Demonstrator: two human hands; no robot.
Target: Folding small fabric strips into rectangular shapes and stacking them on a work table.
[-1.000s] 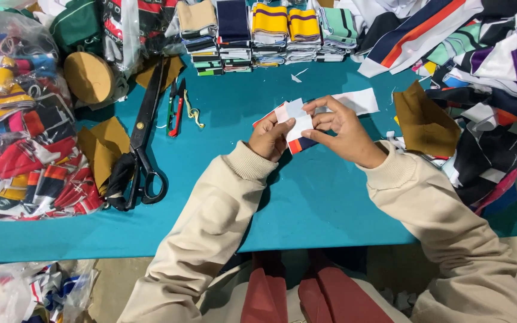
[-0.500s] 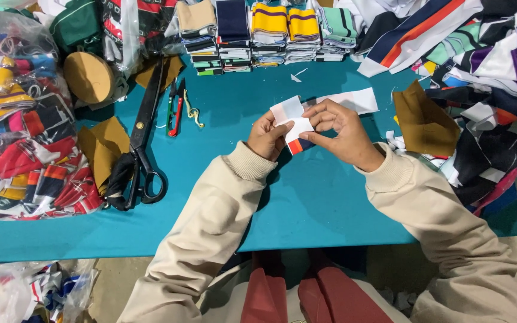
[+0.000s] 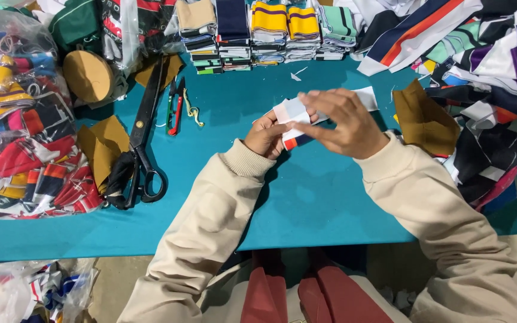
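Both my hands hold a small white fabric piece with an orange and dark striped end, just above the teal table. My left hand grips it from below on the left. My right hand covers its right side, fingers pinching the top edge. A white strip lies on the table behind my right hand. Cream sleeves cover both arms.
Large black scissors and small red snips lie at left. Brown card pieces sit at right and left. Folded striped knit stacks line the far edge. Bags of coloured fabric fill the left, loose fabric the right.
My right hand has slid left over the white piece, and the piece has shifted slightly toward the far side of the table.
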